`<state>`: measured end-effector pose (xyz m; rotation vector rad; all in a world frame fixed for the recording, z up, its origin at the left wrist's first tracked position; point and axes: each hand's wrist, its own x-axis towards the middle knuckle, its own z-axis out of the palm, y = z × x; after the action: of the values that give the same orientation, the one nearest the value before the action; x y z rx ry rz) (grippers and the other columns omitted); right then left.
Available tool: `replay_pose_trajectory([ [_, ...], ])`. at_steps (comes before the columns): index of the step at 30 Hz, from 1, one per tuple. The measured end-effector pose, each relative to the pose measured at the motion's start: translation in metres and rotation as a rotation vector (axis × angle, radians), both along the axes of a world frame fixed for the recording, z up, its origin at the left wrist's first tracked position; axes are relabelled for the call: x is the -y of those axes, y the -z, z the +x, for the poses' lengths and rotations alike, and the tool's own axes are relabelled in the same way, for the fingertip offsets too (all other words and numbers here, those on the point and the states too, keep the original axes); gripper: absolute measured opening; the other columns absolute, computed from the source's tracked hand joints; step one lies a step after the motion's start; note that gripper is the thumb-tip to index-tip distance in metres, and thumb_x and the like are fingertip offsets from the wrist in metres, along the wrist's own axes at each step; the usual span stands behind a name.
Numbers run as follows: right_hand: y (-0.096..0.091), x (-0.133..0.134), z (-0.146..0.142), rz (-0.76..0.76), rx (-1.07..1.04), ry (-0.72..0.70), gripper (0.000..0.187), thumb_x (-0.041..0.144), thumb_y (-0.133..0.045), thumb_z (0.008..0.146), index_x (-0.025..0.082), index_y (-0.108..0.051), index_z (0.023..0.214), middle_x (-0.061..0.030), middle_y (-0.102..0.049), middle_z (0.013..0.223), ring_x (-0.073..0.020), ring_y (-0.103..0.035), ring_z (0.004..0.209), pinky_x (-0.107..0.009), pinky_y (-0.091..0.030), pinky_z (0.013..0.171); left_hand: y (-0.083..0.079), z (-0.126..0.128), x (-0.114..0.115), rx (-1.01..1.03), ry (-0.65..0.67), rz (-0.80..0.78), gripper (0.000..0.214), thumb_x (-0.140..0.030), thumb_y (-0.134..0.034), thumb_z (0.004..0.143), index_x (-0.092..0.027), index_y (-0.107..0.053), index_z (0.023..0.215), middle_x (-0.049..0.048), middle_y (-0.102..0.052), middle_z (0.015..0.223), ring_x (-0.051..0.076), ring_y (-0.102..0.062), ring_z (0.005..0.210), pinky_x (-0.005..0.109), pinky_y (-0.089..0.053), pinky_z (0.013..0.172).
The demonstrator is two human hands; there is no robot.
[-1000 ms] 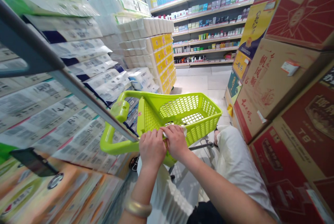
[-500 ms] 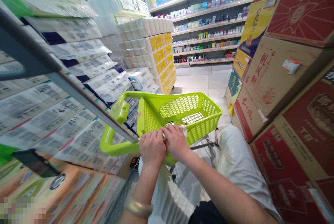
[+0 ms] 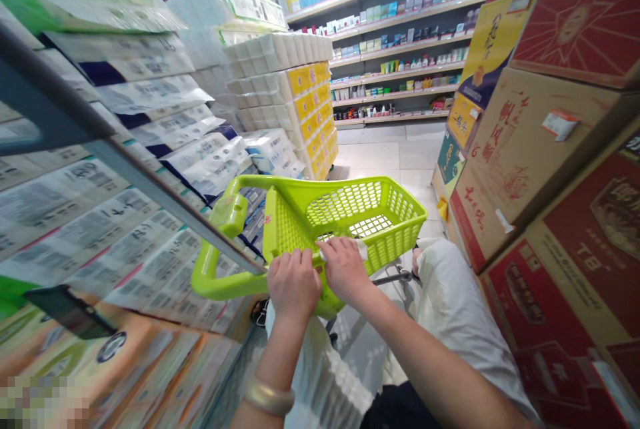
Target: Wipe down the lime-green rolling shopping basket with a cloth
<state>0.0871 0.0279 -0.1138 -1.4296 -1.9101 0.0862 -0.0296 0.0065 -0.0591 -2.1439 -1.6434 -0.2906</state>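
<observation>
A lime-green plastic shopping cart [image 3: 390, 206] stands in the aisle in front of me, its basket showing nothing inside. My left hand [image 3: 293, 284] grips the near rim of the basket, fingers curled over it. Beside it my right hand [image 3: 345, 267] presses a small white cloth [image 3: 359, 248] against the same rim, fingers closed on it. A pale bangle [image 3: 266, 396] sits on my left wrist. The cart's thick green handle [image 3: 220, 262] loops out to the left of my hands.
Shelves of wrapped tissue packs [image 3: 165, 122] crowd the left. Stacked toilet-paper bales [image 3: 295, 82] stand ahead on the left. Cardboard cartons [image 3: 540, 169] are piled high on the right. A tiled floor [image 3: 385, 156] runs to product shelves [image 3: 400, 36] at the back.
My right hand has slid the white cloth a little to the right along the basket rim. My left hand and the cart have hardly moved.
</observation>
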Motion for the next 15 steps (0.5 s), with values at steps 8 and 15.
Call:
replay_pose_trajectory([
  [8,0.007,-0.007,0.024,0.037,0.021,-0.116,0.041,0.011,-0.051,0.081,0.022,-0.060,0.120,-0.0063,-0.063,0.106,-0.0224,-0.051,0.099,-0.035,-0.035,0.089,0.000,-0.004,0.002,-0.054,0.007,0.005,0.016,-0.017,-0.048,0.078,-0.018,-0.063,0.084,0.0080,-0.062,0.076,0.026,-0.053,0.079,0.039,-0.033,0.075],
  [15,0.008,-0.005,0.029,-0.010,0.009,0.066,0.037,0.009,-0.050,0.081,0.020,-0.064,0.114,-0.0094,-0.063,0.101,-0.0251,-0.050,0.097,-0.038,-0.036,0.090,0.001,0.001,-0.001,-0.033,-0.012,0.028,0.014,-0.017,-0.049,0.078,-0.019,-0.062,0.082,0.0077,-0.063,0.077,0.026,-0.054,0.080,0.039,-0.032,0.076],
])
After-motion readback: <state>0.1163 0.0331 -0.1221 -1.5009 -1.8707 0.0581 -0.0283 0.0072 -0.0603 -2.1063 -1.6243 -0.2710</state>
